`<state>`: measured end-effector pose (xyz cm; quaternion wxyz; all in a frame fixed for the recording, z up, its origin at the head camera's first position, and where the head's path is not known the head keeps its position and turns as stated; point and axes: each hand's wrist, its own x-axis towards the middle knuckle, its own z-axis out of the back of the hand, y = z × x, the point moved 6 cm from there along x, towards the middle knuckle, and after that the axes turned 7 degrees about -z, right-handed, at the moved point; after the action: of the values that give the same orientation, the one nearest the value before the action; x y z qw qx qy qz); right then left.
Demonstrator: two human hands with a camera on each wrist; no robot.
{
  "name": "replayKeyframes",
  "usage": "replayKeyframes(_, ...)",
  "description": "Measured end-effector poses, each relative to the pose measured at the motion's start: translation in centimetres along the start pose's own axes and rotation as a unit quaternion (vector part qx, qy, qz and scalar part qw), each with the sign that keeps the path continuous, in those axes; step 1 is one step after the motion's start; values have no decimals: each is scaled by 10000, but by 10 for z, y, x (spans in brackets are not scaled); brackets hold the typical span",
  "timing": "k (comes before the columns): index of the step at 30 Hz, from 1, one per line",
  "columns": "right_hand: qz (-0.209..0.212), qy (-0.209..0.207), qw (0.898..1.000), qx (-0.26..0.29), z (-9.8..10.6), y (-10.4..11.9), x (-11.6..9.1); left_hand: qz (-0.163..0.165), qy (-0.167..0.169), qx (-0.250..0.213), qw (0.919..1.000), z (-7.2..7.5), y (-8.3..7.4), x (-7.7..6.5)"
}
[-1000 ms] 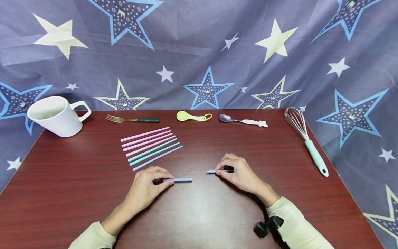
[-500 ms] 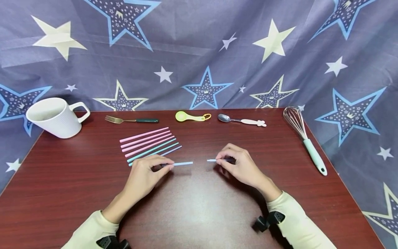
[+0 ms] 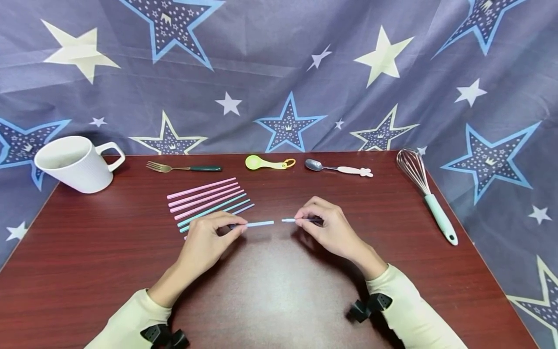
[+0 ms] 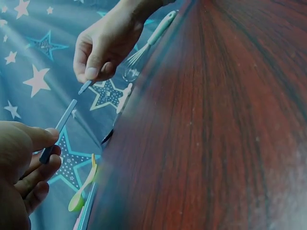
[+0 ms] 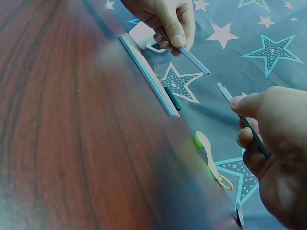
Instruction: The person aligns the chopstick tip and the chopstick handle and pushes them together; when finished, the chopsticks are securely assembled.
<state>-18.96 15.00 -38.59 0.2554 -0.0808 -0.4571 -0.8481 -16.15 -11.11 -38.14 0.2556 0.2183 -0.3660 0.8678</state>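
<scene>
My left hand [image 3: 209, 237] pinches a short blue straw piece [image 3: 262, 223] between thumb and forefinger, its free end pointing right. My right hand [image 3: 324, 225] pinches a second blue straw piece [image 3: 286, 220], whose narrower tip points left. The two ends face each other with a small gap between them, nearly in line. In the right wrist view, the left straw piece [image 5: 195, 61] shows a dark hole at its end, and the right straw piece [image 5: 222, 90] runs back under the fingers. Both pieces are held above the table, partly hidden by the fingers.
Several pink straws [image 3: 205, 194] and teal straws [image 3: 211, 210] lie in a row behind my left hand, which covers part of them. Along the back stand or lie a white mug [image 3: 83, 167], a fork [image 3: 205, 168], a measuring spoon [image 3: 266, 164], a spoon [image 3: 344, 169] and a whisk [image 3: 429, 198].
Both hands have risen away from the tabletop and moved toward the back, holding their straw pieces. The gap between the two ends has narrowed. The left hand now overlaps the row of straws.
</scene>
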Motion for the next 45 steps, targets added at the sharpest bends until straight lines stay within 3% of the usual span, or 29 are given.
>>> replayKeyframes(24,81,84,9999,9,-10,5,-1,-137,93,-66,9998,-6,-1,1)
replayKeyframes(37,54,169,9998,58,-14,6,-3,-54,237,-112,9996,-10,-2,-2)
replayKeyframes(45,186,159,9997,39,-16,6,-5,-310,183,-179,9992,-13,-3,-4)
